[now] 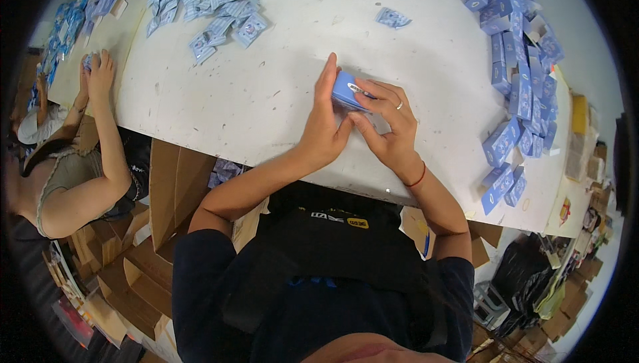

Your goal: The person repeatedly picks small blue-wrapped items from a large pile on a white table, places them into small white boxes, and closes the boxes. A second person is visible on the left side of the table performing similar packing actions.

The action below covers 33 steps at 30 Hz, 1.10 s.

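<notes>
A small blue cardboard box (346, 87) is held between my two hands over the white table. My left hand (321, 118) lies along the box's left side, its fingers straight and pressed together, its thumb near the lower edge. From the right, my right hand (393, 122) curls its fingers over the top of the box, with its thumb at the near side. A ring and a thin red cord show on that hand and wrist. The underside of the box is hidden. Beyond my hands lies a single blue-and-white sachet (393, 18).
Many similar sachets (219, 3) lie heaped at the far left of the table (266, 97). Blue boxes (519, 90) are piled along the right edge. At left, a co-worker's hands (98, 73) hold something small. Brown cartons (150, 270) stand below the table's near left edge.
</notes>
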### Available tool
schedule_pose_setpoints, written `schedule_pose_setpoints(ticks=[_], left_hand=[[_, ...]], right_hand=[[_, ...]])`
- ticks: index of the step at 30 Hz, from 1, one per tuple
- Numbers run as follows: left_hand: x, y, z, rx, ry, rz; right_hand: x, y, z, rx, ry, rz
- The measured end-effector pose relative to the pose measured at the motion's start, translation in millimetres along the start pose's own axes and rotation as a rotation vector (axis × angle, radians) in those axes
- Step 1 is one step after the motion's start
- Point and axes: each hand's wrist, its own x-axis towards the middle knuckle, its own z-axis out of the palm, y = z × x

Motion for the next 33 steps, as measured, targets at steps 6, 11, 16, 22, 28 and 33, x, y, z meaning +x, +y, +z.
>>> schedule_pose_setpoints(ticks=[6, 11, 16, 22, 28, 33], left_hand=[[37, 4, -61, 0.180, -0.331, 0.086], [42, -2, -56, 0.263, -0.436, 0.266], [23, 9, -81, 0.398, -0.400, 0.125], [-58, 127, -251, 0.240, -0.291, -0.469], [-58, 120, -240, 0.306, 0.253, -0.506], [47, 21, -137, 0.239, -0.155, -0.318]], right_hand=[[0, 12, -8, 0.017, -0.074, -0.068], [-10, 16, -7, -0.020, -0.063, -0.099], [20, 29, -14, 0.237, -0.181, -0.051], [145, 146, -1, -0.149, 0.248, 0.409], [220, 201, 58, -0.406, 0.034, 0.792], [175, 194, 55, -0.217, 0.062, 0.659]])
